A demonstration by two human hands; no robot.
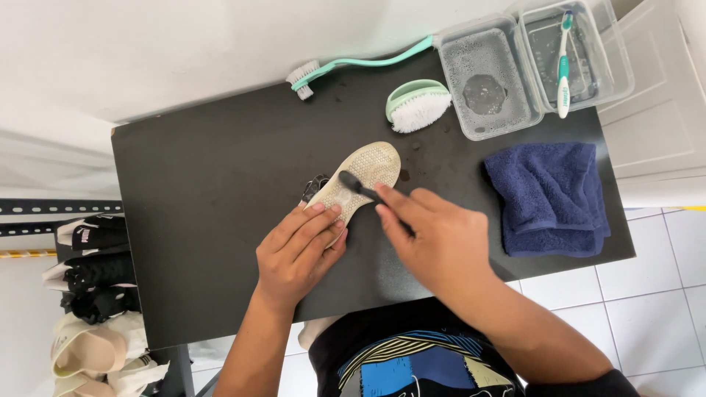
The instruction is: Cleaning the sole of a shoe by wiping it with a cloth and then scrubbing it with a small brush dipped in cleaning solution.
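Shoe (360, 176): lies sole-up near the middle of the black worktop (198, 220), toe pointing away from the person; the pale sole looks wet in places.
Left hand (298, 254): fingers (323, 220) pressed flat along the heel end of the shoe, pinning it down rather than wrapping it.
Right hand (434, 239): fingers closed around the handle of a small dark brush (357, 184), its head touching the sole.
Slip risk: the shoe is only pinned at 1 end, so a hard stroke could probably twist it out from under the left hand.
Brush risk: the grip sits far back on the thin handle; the head may skid off the sole onto the worktop.
Splash risk: 2 clear tubs, 1 with cloudy water (489, 81) and 1 holding a toothbrush (563, 62), sit at the far right edge; a wide elbow swing might knock them.
Nearby: blue towel (551, 195) just right of the right hand; green scrub brush (418, 104) and long-handled brush (353, 65) beyond the shoe.
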